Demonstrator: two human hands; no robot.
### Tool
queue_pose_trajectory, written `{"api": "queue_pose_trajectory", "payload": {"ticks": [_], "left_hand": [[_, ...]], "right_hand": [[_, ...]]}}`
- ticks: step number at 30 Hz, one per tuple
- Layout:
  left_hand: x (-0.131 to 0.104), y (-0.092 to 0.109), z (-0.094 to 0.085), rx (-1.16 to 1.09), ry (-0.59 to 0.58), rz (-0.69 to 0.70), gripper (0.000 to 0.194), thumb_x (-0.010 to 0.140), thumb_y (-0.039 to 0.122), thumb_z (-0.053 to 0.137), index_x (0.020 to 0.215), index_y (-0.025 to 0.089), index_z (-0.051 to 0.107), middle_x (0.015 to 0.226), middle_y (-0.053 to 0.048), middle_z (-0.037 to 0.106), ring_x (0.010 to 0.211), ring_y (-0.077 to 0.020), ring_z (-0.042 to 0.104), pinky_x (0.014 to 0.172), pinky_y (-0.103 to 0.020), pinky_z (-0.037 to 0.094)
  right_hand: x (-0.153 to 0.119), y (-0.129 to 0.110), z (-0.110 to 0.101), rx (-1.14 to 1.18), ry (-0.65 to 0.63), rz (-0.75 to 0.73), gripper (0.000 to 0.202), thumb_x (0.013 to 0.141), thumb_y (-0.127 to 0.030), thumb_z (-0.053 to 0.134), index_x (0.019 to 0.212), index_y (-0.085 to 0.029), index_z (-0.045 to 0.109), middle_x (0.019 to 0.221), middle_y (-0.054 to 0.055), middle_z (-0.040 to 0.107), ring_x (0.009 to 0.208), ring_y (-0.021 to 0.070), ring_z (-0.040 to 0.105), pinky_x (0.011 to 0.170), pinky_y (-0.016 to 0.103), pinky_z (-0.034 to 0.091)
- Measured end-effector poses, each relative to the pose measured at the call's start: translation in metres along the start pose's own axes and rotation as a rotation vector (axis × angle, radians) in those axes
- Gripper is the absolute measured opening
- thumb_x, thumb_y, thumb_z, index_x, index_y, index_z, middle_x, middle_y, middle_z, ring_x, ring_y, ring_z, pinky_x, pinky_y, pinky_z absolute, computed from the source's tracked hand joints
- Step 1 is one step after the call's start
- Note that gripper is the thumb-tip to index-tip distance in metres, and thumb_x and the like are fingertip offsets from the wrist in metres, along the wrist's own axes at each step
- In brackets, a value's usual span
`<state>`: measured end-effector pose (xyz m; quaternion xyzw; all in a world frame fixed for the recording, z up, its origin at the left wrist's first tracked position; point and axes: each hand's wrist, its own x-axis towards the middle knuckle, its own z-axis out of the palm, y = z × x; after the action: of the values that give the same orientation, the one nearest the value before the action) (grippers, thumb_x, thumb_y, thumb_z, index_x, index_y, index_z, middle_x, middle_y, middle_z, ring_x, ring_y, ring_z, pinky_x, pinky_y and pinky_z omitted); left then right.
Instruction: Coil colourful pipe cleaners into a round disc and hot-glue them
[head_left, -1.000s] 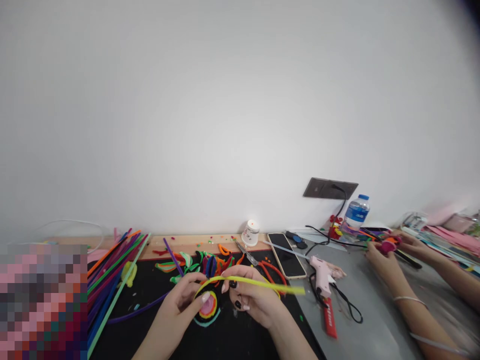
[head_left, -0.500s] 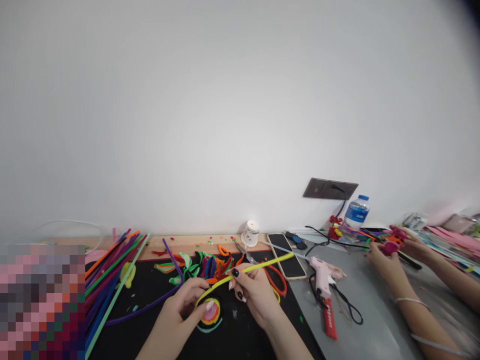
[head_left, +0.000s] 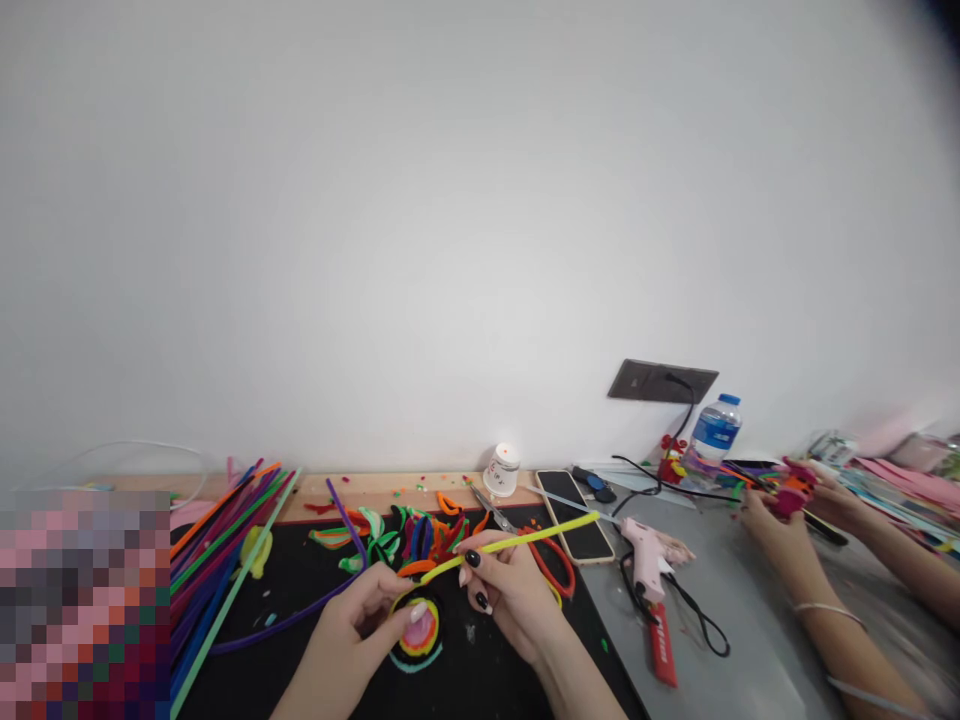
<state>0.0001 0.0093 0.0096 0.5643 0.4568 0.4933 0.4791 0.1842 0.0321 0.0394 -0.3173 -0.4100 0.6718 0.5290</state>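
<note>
My left hand point(head_left: 367, 625) is closed on a round coil point(head_left: 424, 632) of pink, orange and yellow pipe cleaner with a dark outer ring. A teal curve shows along the coil's lower edge. Between the thumb and fingers of my right hand point(head_left: 499, 585) is pinched a yellow pipe cleaner point(head_left: 551, 532). One end of it points up to the right; the other reaches toward the coil near my left fingertips. Just behind my hands lie bent green, orange, red and blue pipe cleaner pieces point(head_left: 420, 530).
Long pipe cleaners point(head_left: 240, 540) are bundled at left. Scissors point(head_left: 551, 560), a phone point(head_left: 577, 515) and a paper cup point(head_left: 502, 470) lie beyond my right hand. Farther right are a pink glue gun point(head_left: 645, 560), a bottle point(head_left: 716, 430) and another person's hands point(head_left: 780, 525) holding a pink-orange piece.
The yellow pipe cleaner's free end has shifted slightly right. My hands keep nearly the same places. The other person has turned the pink-orange piece.
</note>
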Motion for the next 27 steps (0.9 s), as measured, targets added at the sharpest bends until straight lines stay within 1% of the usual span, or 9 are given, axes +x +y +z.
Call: {"api": "queue_pose_trajectory", "payload": {"ticks": [2, 4, 7, 12, 16, 20, 22, 27], "left_hand": [[0.001, 0.0005, 0.0007, -0.031, -0.013, -0.018, 0.012, 0.069, 0.027, 0.068, 0.068, 0.02, 0.058, 0.058, 0.005, 0.058, 0.058, -0.0151, 0.057, 0.055, -0.023, 0.042], [0.0017, 0.0006, 0.0013, -0.051, -0.023, -0.037, 0.013, 0.069, 0.027, 0.068, 0.075, 0.02, 0.058, 0.063, 0.003, 0.063, 0.061, -0.0163, 0.059, 0.057, -0.023, 0.043], [0.0016, 0.0003, 0.0017, -0.06, -0.007, -0.038, 0.018, 0.069, 0.028, 0.068, 0.08, 0.021, 0.056, 0.061, 0.004, 0.064, 0.058, -0.0155, 0.058, 0.055, -0.023, 0.042], [0.0008, 0.0002, 0.0009, -0.027, 0.021, -0.009, 0.017, 0.067, 0.03, 0.069, 0.078, 0.022, 0.058, 0.064, 0.003, 0.064, 0.063, -0.0175, 0.06, 0.057, -0.024, 0.045], [0.0011, -0.0018, 0.0, 0.02, 0.027, 0.005, 0.014, 0.068, 0.03, 0.068, 0.075, 0.021, 0.06, 0.063, 0.003, 0.063, 0.059, -0.0172, 0.06, 0.055, -0.024, 0.045], [-0.0004, -0.002, 0.0, 0.084, -0.015, -0.001, 0.011, 0.071, 0.028, 0.066, 0.067, 0.02, 0.059, 0.058, 0.004, 0.058, 0.056, -0.0156, 0.055, 0.054, -0.023, 0.042], [-0.0016, -0.0002, 0.0006, 0.103, -0.037, -0.014, 0.01, 0.071, 0.026, 0.065, 0.066, 0.019, 0.059, 0.056, 0.004, 0.056, 0.054, -0.0149, 0.053, 0.053, -0.023, 0.041], [-0.0038, 0.0075, 0.0038, 0.098, -0.136, -0.06, 0.009, 0.07, 0.024, 0.065, 0.066, 0.019, 0.059, 0.056, 0.003, 0.057, 0.055, -0.016, 0.054, 0.054, -0.024, 0.041]], "right_hand": [[-0.0004, -0.0007, 0.0007, -0.011, -0.004, 0.006, 0.02, 0.065, -0.026, 0.076, 0.075, -0.012, 0.065, 0.054, 0.002, 0.064, 0.036, 0.0047, 0.042, 0.038, 0.018, 0.027], [-0.0005, -0.0011, 0.0016, -0.017, -0.001, 0.002, 0.02, 0.066, -0.026, 0.075, 0.072, -0.013, 0.062, 0.053, 0.002, 0.064, 0.035, 0.0047, 0.042, 0.037, 0.018, 0.026], [-0.0003, -0.0009, 0.0024, -0.003, -0.005, -0.009, 0.022, 0.068, -0.028, 0.074, 0.069, -0.015, 0.056, 0.052, 0.001, 0.064, 0.035, 0.0048, 0.041, 0.037, 0.018, 0.024], [-0.0006, -0.0009, 0.0028, -0.001, -0.001, -0.003, 0.023, 0.069, -0.028, 0.074, 0.068, -0.015, 0.055, 0.051, 0.0, 0.062, 0.037, 0.0053, 0.041, 0.038, 0.018, 0.028], [0.0001, -0.0004, 0.0022, 0.011, 0.005, 0.003, 0.024, 0.068, -0.029, 0.074, 0.069, -0.015, 0.055, 0.05, -0.001, 0.062, 0.036, 0.0053, 0.041, 0.038, 0.018, 0.028], [0.001, 0.0009, 0.0018, 0.027, 0.017, -0.008, 0.025, 0.066, -0.03, 0.075, 0.069, -0.016, 0.054, 0.047, -0.002, 0.06, 0.034, 0.0056, 0.04, 0.036, 0.018, 0.027], [0.0007, 0.0008, 0.0025, 0.036, 0.032, -0.021, 0.026, 0.066, -0.031, 0.075, 0.068, -0.017, 0.053, 0.044, -0.003, 0.058, 0.034, 0.0056, 0.039, 0.036, 0.018, 0.027], [-0.0007, -0.0007, 0.0039, 0.003, 0.055, -0.017, 0.029, 0.065, -0.033, 0.075, 0.063, -0.017, 0.051, 0.039, -0.006, 0.052, 0.032, 0.0047, 0.036, 0.035, 0.017, 0.024]]}}
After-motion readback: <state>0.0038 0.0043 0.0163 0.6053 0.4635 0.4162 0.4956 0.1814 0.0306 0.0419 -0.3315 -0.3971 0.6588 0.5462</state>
